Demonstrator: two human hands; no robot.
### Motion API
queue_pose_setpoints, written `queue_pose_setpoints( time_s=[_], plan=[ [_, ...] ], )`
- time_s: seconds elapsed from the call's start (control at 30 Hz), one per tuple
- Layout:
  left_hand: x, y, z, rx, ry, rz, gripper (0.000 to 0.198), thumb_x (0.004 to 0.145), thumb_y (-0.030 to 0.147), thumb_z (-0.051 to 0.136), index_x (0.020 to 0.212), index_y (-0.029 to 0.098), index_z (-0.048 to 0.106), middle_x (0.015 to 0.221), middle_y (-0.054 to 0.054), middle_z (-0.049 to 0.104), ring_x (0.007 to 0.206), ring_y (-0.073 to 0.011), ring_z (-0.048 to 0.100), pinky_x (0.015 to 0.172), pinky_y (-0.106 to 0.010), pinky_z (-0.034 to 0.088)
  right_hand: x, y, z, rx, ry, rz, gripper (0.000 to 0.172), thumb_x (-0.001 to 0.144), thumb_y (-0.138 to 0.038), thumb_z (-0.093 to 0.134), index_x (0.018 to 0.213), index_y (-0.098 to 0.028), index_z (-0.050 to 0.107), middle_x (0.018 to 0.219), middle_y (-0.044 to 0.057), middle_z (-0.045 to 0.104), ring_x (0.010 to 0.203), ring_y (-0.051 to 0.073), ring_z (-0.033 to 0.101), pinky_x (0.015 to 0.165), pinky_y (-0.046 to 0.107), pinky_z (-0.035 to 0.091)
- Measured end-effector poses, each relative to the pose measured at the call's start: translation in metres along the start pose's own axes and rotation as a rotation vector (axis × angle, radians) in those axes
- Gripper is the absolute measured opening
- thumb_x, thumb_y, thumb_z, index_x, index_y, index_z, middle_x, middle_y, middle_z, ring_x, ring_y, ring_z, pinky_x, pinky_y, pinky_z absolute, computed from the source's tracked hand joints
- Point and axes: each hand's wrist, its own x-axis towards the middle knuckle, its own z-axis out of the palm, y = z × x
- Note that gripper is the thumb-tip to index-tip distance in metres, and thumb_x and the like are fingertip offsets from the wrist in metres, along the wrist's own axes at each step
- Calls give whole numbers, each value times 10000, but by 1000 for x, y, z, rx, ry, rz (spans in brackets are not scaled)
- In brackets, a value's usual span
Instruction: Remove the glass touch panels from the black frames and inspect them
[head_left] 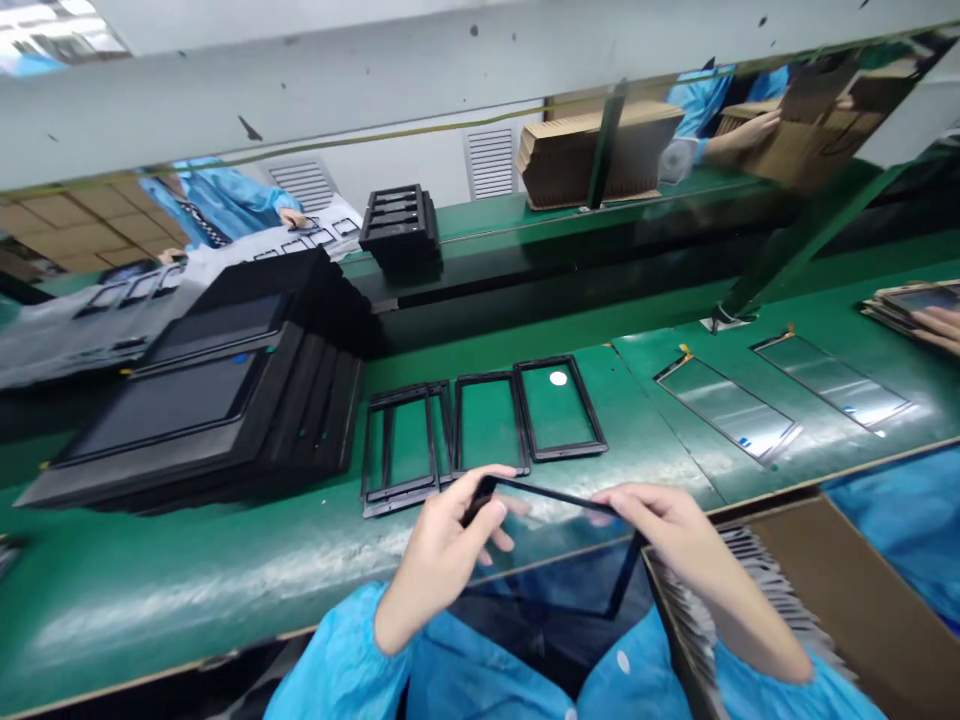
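Both my hands hold one thin black rectangular frame (559, 497) over the near edge of the green table (225, 590). My left hand (442, 550) pinches its left end and my right hand (660, 520) grips its right corner. Just beyond, several more black frames (480, 420) lie flat side by side on the table; the left ones are stacked. The rightmost frame has a white dot (558, 378) inside it.
A tilted stack of black trays (202, 400) lies at the left. Two clear glass panels (731, 407) (832, 378) lie at the right. A cardboard box (847, 590) of thin parts stands by my right arm. Other people in blue work behind, near cardboard stacks (585, 150).
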Motion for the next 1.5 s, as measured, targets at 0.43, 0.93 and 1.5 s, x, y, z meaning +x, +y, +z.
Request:
queue_pose_setpoints(
  time_s=[0.43,0.93,1.5],
  plan=[
    [-11,-20,7,-242,281,20,419,956,481,720,1235,178,642,951,-106,847,607,-197,761,464,-253,585,-8,11,8,315,368,48,426,845,-621,798,785,-199,821,609,63,785,594,275,786,624,358,658],
    [0,-28,5,105,353,267,456,986,349,672,1419,220,606,1453,-175,690,1203,-319,745,1000,-493,621,-27,-1,13,158,331,2,372,898,-533,788,1080,-210,766,632,52,805,721,306,840,681,352,679],
    [15,6,16,710,-136,594,320,1055,268,568,1298,219,770,1147,-91,840,978,-304,796,836,-402,606,-30,-2,27,165,218,-22,230,937,-434,787,1054,-238,814,750,43,844,669,247,832,651,292,674]
  ],
)
